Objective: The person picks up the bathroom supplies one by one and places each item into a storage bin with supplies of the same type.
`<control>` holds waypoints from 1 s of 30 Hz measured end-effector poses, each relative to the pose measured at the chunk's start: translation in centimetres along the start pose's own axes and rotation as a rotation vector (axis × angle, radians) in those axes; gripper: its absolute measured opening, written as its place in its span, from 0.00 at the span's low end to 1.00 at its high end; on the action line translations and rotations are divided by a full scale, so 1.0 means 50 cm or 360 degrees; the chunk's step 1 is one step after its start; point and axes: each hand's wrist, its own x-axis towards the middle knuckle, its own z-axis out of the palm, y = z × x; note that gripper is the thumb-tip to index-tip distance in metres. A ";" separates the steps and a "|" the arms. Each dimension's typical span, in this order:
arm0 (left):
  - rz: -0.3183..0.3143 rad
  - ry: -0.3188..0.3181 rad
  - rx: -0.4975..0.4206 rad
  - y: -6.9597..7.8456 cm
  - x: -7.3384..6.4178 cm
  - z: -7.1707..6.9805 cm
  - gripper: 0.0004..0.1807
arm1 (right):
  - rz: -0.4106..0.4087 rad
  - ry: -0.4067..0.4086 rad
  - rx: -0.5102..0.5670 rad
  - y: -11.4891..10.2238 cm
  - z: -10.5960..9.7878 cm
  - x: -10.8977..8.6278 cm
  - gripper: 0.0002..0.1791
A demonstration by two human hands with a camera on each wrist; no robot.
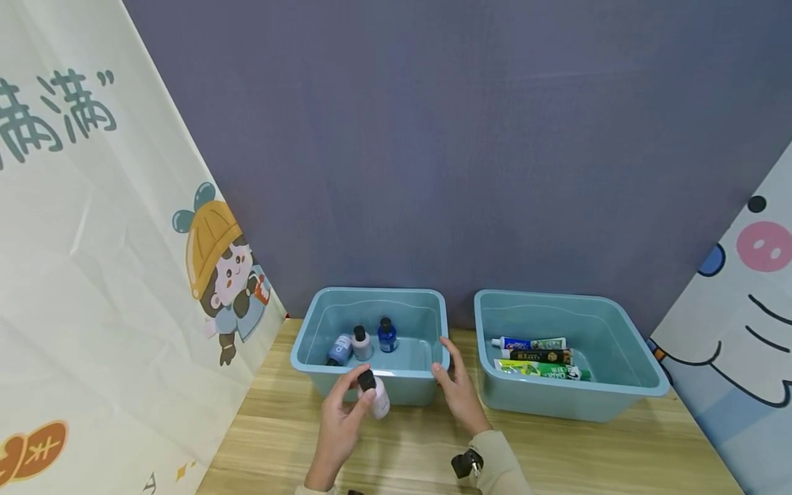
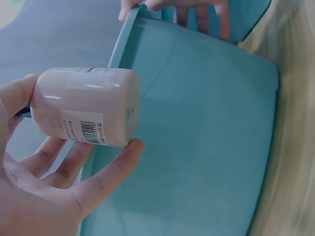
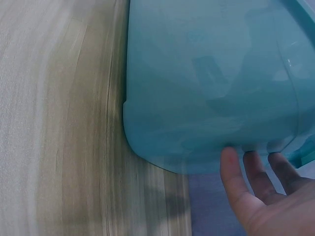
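Observation:
My left hand (image 1: 339, 425) holds a small pale-pink bottle (image 1: 380, 400) by its black-capped end, just in front of the left blue plastic bin (image 1: 396, 388). In the left wrist view this bottle (image 2: 81, 105) lies sideways, its barcode label and base showing, with one fingertip at the base's edge. My right hand (image 1: 463, 397) grips the bin's front right corner, thumb at the rim and fingers (image 3: 234, 172) against the outer wall. Inside that bin, a light-blue bottle (image 1: 340, 349) leans over beside an upright pale bottle (image 1: 362, 346) and a dark-blue bottle (image 1: 387, 338).
A second blue bin (image 1: 572, 402) stands to the right, holding several toothpaste tubes (image 1: 537, 355). Both bins rest on a wooden table (image 1: 408, 460) against a grey-blue backdrop (image 1: 433, 151). Printed sheets with cartoons flank both sides. A small black device (image 1: 467, 463) hangs at the right wrist.

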 end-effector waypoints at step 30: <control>0.0292 0.0326 -0.0060 0.021 0.044 -0.016 0.08 | 0.0013 -0.0024 0.0010 -0.034 -0.004 -0.011 0.35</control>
